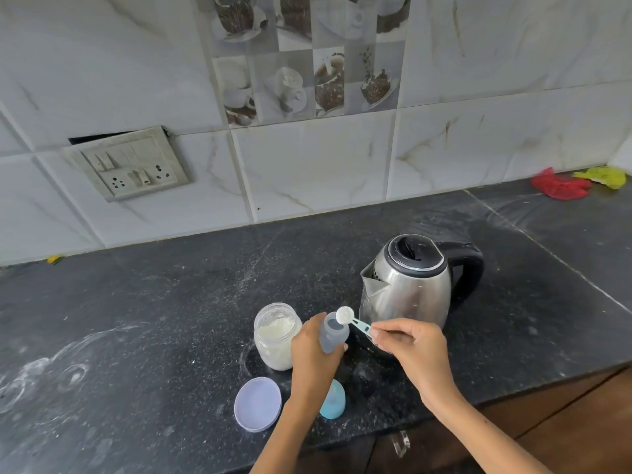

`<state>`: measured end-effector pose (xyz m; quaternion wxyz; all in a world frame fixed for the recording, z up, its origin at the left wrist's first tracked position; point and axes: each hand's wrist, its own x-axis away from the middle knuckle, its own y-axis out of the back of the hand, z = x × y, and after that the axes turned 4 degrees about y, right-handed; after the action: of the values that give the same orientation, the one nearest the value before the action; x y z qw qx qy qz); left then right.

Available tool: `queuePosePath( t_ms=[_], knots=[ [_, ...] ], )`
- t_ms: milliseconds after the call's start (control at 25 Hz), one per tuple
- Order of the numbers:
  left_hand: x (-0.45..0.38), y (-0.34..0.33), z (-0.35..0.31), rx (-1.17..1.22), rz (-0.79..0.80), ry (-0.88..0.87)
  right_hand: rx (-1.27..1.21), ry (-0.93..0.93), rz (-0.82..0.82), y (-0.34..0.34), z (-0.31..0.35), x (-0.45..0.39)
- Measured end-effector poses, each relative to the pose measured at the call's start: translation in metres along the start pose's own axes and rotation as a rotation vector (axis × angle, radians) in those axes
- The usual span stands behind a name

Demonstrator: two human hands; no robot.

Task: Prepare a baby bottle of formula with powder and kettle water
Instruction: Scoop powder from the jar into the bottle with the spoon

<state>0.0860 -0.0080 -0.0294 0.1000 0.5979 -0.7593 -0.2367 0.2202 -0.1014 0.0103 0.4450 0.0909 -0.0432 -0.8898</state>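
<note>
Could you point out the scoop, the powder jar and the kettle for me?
scoop point(344, 315): head view, on its powder-filled bowl.
powder jar point(275, 336): head view, on its clear glass side.
kettle point(410, 295): head view, on its steel body.

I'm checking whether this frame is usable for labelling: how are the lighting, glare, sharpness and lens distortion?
Head view: soft, even daylight with faint shadows; mild glare streaks on the steel kettle; wide-angle bending curves the tile lines and counter edge; the centre is fairly sharp, so the scoop over the bottle reads clearly; the corners look softer.
</note>
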Motion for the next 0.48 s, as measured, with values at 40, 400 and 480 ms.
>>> queuePosePath(
  t_ms=[40,400,480],
  knots=[
    [-0.0010,0.0014,-0.0004,-0.002,0.000,-0.007,0.008,0.003,0.006,0.0000,-0.0005,-0.0001],
    [-0.0040,0.0060,-0.0030,-0.080,0.015,0.002,0.160,0.086,0.031,-0.0032,0.0030,-0.0038],
    [-0.0049,0.0063,-0.0027,-0.088,0.020,-0.003,0.211,0.113,0.035,-0.0043,0.0038,-0.0052]
  ],
)
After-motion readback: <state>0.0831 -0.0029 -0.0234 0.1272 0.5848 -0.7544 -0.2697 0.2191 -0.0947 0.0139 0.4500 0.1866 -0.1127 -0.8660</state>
